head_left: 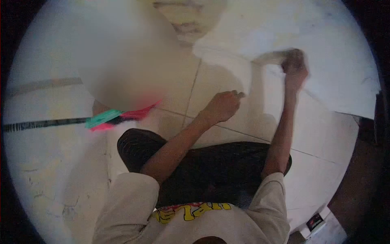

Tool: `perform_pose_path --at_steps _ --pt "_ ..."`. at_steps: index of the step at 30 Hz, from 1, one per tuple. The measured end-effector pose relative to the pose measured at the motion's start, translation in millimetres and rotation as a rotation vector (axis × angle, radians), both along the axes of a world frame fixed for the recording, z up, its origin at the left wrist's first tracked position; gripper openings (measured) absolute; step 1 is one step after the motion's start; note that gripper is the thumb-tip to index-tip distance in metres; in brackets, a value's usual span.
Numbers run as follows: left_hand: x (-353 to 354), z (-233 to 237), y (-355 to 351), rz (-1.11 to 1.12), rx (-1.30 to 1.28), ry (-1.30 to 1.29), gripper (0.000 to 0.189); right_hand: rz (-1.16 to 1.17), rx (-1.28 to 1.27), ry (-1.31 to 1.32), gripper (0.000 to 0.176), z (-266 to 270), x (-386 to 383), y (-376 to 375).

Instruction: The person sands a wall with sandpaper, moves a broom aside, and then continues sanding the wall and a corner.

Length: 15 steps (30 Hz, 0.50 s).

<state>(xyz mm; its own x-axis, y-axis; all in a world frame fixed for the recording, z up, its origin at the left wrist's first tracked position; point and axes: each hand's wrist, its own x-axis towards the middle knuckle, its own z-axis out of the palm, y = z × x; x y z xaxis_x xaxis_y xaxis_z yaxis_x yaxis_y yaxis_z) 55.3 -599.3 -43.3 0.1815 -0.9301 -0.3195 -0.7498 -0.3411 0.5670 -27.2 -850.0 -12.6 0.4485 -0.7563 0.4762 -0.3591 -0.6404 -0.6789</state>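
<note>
My left hand (225, 106) is closed, thumb and fingers pressed together, above the pale tiled floor (227, 132) in front of my crossed legs. Whatever it may hold is too small to name. Farther right and higher up is my right hand (295, 69), smeared by motion but with its fingers curled into a compact closed shape. I cannot make out what is in it. A wide white sheet (329, 77), perhaps cloth, spreads beneath and beyond it. The hands are apart from each other.
Pink and green fabric (122, 116) shows at the left, below a large blurred patch that hides what is there. A dark strip (48, 124) runs along the left side. At the lower right lies a small black-and-white item (315, 221), near a brown area (353, 179).
</note>
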Motion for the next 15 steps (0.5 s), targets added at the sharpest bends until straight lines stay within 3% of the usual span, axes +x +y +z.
perform_pose_path --at_steps 1,2,3,5,6,7,10,12,14,15 --pt "-2.7 -14.6 6.0 0.022 -0.107 -0.052 0.035 -0.127 0.020 0.335 0.023 16.4 14.3 28.9" --pt "-3.5 -19.8 3.5 0.034 -0.230 -0.102 0.034 -0.077 -0.129 0.271 0.024 4.7 18.9 29.9" --pt "-0.1 -14.7 4.8 0.028 -0.232 -0.051 0.035 -0.166 -0.128 0.259 0.024 1.9 18.8 32.8" --pt "4.0 7.0 0.3 0.040 -0.097 0.018 0.035 -0.292 -0.159 0.250 0.025 19.5 -2.3 20.1" --pt "4.4 23.6 -3.9 0.063 0.043 0.030 0.035 -0.360 -0.023 0.098 0.026 32.7 -16.0 12.7" --pt "3.2 23.0 -2.0 0.039 0.017 0.040 0.035 -0.418 0.112 -0.061 0.027 44.3 -30.7 8.5" --pt "6.6 10.8 -2.3 0.026 0.029 0.039 0.036 -0.361 -0.130 0.171 0.026 47.0 -58.2 -17.0" --pt "6.0 5.3 1.3 0.027 -0.086 0.042 0.034 -0.442 -0.117 0.142 0.025 40.9 -64.0 -27.5" --pt "-2.2 8.6 -0.5 0.019 -0.053 0.018 0.034 -0.446 0.051 -0.202 0.025 41.0 -70.8 -40.3" --pt "2.5 6.7 1.6 0.028 -0.001 0.013 0.035 -0.488 0.066 -0.219 0.025 57.4 -52.7 -18.6"
